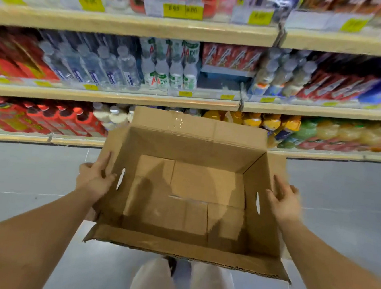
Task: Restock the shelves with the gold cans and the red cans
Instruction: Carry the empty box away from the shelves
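I hold an open brown cardboard box (191, 144) in front of me, above the floor. Nothing lies inside it; only its folded bottom flaps show. My left hand (94, 179) grips the box's left wall beside a slot handle. My right hand (285, 200) grips the right wall the same way. No gold or red cans are visible in the box or in either hand. The picture is blurred by motion.
Wooden store shelves (126, 25) run across the view, filled with water bottles (95, 63), red cartons (230, 56), red-labelled bottles (54, 117) and orange juice bottles (277, 124). Grey tiled floor (19, 174) lies below. My legs in light trousers (153, 283) are under the box.
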`<state>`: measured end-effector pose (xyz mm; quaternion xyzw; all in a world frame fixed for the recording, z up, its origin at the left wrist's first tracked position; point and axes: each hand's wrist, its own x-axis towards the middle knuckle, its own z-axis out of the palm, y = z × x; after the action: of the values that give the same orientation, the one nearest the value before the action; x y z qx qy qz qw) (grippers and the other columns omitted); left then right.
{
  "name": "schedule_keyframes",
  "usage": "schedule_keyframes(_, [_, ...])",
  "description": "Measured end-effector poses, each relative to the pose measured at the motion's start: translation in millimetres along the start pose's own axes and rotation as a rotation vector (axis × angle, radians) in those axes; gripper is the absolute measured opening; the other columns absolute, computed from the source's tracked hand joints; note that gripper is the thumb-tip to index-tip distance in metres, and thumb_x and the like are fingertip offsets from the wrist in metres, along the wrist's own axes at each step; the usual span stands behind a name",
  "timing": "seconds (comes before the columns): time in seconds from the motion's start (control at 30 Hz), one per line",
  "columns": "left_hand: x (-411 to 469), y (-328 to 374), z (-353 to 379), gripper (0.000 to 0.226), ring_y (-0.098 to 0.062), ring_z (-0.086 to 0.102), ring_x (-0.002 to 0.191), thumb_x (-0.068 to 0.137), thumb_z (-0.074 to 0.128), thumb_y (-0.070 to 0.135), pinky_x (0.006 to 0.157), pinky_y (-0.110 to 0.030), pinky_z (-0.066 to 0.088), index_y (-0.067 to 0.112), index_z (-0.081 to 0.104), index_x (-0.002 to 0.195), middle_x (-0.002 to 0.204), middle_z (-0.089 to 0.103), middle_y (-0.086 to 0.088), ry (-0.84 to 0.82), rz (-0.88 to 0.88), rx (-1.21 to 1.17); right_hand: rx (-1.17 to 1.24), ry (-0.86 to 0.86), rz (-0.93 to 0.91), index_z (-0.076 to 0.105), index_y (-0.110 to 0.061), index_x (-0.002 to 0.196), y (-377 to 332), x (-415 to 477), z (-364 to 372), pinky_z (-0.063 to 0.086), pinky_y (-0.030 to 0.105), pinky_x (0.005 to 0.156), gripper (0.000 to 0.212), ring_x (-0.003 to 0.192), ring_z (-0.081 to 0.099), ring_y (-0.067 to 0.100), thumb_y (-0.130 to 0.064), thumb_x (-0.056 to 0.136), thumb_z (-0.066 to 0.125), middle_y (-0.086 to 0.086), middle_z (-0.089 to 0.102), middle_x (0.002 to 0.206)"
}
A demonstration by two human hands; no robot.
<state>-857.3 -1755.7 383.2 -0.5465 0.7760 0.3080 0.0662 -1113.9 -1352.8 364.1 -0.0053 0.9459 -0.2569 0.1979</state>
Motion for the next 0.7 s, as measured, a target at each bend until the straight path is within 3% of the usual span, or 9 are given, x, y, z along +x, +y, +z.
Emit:
schedule_keyframes(0.1, [-23,32,-26,0.059,-0.041,0.050,0.102,0.085,0.060,0.035,0.097,-0.046,0.043,0.037,0.037,0.140,0.123,0.038,-0.018,-0.054,0.111,0.048,0.076,0.107,0.142,0.038,-0.042,0.139,13,-55,-41,0.044,0.054,0.099,0.056,0.116,0.050,0.040,-0.033,0.089,0.061,0.014,0.039,0.138])
schedule_keyframes(0.23, [-57,68,-47,0.071,-0.040,0.045,0.116,0.077,0.069,0.025,0.097,-0.041,0.041,0.032,0.038,0.140,0.126,0.054,-0.016,-0.078,0.394,0.078,0.140,0.206,0.341,0.032,-0.041,0.143,44,-142,-73,0.039,0.055,0.102,0.063,0.119,0.047,0.042,-0.036,0.088,0.062,0.018,0.039,0.138])
schedule_keyframes(0.4, [-108,110,-44,0.072,-0.037,0.054,0.109,0.077,0.071,0.026,0.080,-0.035,0.039,0.024,0.040,0.141,0.123,0.059,-0.017,-0.159,0.639,0.185,0.167,0.359,0.509,0.030,-0.039,0.144,93,-257,-102,0.043,0.048,0.099,0.064,0.116,0.049,0.038,-0.041,0.088,0.060,0.016,0.045,0.134])
schedule_keyframes(0.57, [-174,158,-8,0.075,-0.038,0.046,0.119,0.078,0.071,0.029,0.098,-0.043,0.040,0.027,0.035,0.144,0.133,0.052,-0.018,-0.297,0.859,0.295,0.401,0.481,0.710,0.032,-0.039,0.144,159,-372,-104,0.044,0.050,0.098,0.064,0.118,0.049,0.036,-0.039,0.087,0.061,0.012,0.045,0.139])
schedule_keyframes(0.7, [-256,177,39,0.077,-0.039,0.041,0.123,0.075,0.074,0.031,0.101,-0.045,0.039,0.028,0.038,0.142,0.133,0.049,-0.021,-0.376,1.008,0.379,0.425,0.654,0.896,0.034,-0.043,0.141,211,-476,-97,0.047,0.042,0.085,0.061,0.115,0.048,0.035,-0.042,0.087,0.061,0.010,0.046,0.134])
